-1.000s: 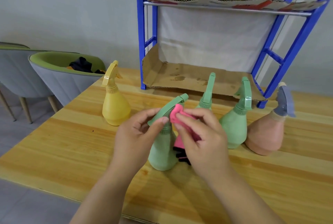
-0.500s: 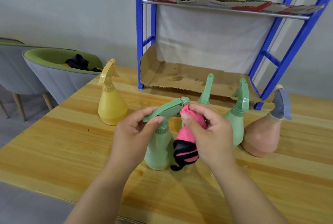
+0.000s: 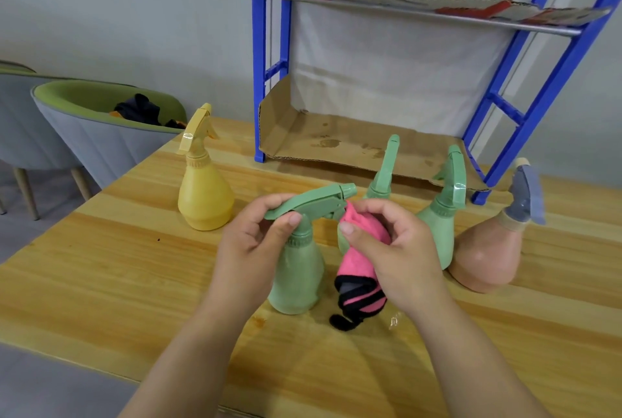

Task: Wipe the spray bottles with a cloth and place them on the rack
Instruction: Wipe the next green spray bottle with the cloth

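A green spray bottle (image 3: 298, 276) stands on the wooden table (image 3: 117, 266) in front of me. My left hand (image 3: 250, 246) grips its trigger head and neck. My right hand (image 3: 397, 249) holds a pink and black cloth (image 3: 361, 269) bunched against the underside of the nozzle. Behind them stand two more green bottles (image 3: 441, 225), one (image 3: 383, 172) mostly hidden by my right hand. A yellow bottle (image 3: 203, 195) is at the left and a pink bottle with a blue-grey head (image 3: 488, 256) at the right. The blue rack (image 3: 259, 81) with cardboard shelves stands at the back.
The rack's lower cardboard shelf (image 3: 336, 145) holds nothing and has stains. An upper cardboard shelf (image 3: 437, 3) rests on a metal bar. Two grey-green chairs (image 3: 84, 134) stand left of the table, one with dark clothes in it. A small wet spot (image 3: 393, 321) lies near the cloth.
The cloth in my right hand has slid from the top of the trigger head round to the nozzle's underside, hanging lower. My left hand keeps its hold on the bottle's head.
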